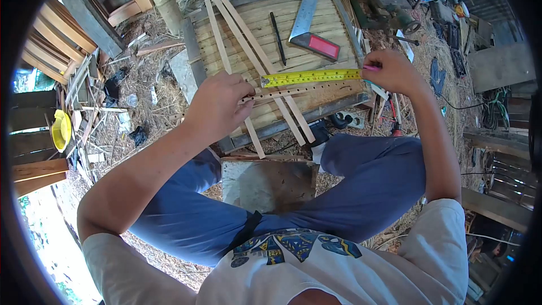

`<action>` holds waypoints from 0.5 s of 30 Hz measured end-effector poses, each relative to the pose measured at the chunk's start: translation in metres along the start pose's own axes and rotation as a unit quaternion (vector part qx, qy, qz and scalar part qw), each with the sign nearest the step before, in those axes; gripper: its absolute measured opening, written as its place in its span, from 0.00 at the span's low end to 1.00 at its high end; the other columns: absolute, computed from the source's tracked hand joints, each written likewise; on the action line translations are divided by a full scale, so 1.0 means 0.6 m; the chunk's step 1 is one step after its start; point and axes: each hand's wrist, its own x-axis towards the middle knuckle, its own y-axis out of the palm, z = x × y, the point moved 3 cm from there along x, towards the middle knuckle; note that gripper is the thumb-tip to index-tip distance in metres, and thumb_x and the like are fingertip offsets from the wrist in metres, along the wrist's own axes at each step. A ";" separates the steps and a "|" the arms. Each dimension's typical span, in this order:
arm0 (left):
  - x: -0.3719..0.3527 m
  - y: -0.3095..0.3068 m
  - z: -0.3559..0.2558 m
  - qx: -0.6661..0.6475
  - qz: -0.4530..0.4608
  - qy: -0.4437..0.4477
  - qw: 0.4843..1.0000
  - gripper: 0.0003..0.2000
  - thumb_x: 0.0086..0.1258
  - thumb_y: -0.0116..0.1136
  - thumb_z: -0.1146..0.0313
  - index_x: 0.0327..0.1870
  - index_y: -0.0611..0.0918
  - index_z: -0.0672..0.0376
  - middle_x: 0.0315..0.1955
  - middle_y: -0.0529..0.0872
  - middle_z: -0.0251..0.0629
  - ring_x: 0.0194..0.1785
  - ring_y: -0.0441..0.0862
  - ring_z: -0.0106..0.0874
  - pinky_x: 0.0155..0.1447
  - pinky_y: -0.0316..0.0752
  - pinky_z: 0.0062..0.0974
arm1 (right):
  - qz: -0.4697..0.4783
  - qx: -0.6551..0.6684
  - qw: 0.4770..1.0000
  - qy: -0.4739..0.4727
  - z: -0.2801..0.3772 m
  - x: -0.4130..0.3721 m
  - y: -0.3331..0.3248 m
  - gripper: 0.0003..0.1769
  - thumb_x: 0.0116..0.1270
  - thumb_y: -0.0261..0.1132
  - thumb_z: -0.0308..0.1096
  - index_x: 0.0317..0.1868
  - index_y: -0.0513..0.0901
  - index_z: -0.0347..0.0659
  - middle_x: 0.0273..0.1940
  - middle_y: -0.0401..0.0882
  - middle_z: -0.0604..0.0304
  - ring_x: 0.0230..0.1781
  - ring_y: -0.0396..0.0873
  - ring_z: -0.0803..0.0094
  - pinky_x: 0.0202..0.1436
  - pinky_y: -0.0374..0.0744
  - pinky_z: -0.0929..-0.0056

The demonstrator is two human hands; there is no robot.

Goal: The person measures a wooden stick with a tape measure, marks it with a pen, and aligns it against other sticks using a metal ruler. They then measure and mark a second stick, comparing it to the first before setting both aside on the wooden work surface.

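My left hand (pixel 219 104) is closed around the end of a thin wooden strip with a row of holes (pixel 285 92). This strip lies across two long bare wooden slats (pixel 254 42). Just above it stretches the yellow blade of a tape measure (pixel 310 77), its metal hook end near my left fingers but apart from them. My right hand (pixel 392 72) grips the tape measure at the other end; a bit of pink shows at the fingers, and the case is mostly hidden. A third slat (pixel 219 36) passes under my left hand.
The slatted wooden table (pixel 248 25) also bears a black pencil or pen (pixel 278 39) and a try square (pixel 313 28) with a red-and-black handle. A wooden stool or box top (pixel 268 183) sits between my legs. Straw, wood scraps and a yellow helmet-like thing (pixel 61 130) lie around.
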 end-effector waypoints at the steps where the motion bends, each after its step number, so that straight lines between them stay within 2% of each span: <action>1: -0.003 0.000 -0.001 -0.012 -0.006 -0.005 1.000 0.09 0.64 0.71 0.68 0.42 0.87 0.58 0.35 0.85 0.41 0.44 0.82 0.45 0.52 0.77 0.43 | 0.006 -0.002 1.000 0.003 0.001 0.001 0.000 0.18 0.60 0.70 0.45 0.39 0.90 0.37 0.35 0.89 0.45 0.38 0.87 0.50 0.45 0.82 0.57; 8: -0.006 0.012 -0.003 -0.035 -0.024 -0.016 0.999 0.14 0.63 0.73 0.68 0.48 0.86 0.58 0.36 0.85 0.39 0.45 0.81 0.44 0.52 0.76 0.43 | 0.044 0.004 0.999 0.014 0.012 -0.002 -0.002 0.17 0.61 0.69 0.44 0.39 0.90 0.36 0.34 0.88 0.46 0.37 0.87 0.51 0.45 0.82 0.56; 11: -0.002 0.012 -0.002 -0.050 -0.039 -0.012 0.998 0.15 0.63 0.73 0.69 0.51 0.86 0.57 0.36 0.86 0.38 0.45 0.82 0.42 0.52 0.76 0.42 | 0.048 0.000 0.999 0.009 0.000 0.001 0.003 0.18 0.60 0.71 0.45 0.40 0.89 0.37 0.35 0.88 0.49 0.37 0.87 0.53 0.44 0.81 0.58; 15: 0.003 0.010 -0.006 -0.080 -0.031 -0.044 0.995 0.18 0.64 0.74 0.68 0.55 0.85 0.55 0.36 0.86 0.37 0.45 0.83 0.40 0.53 0.76 0.41 | 0.056 -0.002 0.998 0.008 -0.005 -0.003 0.003 0.19 0.60 0.71 0.45 0.40 0.90 0.37 0.36 0.88 0.48 0.38 0.87 0.53 0.45 0.82 0.58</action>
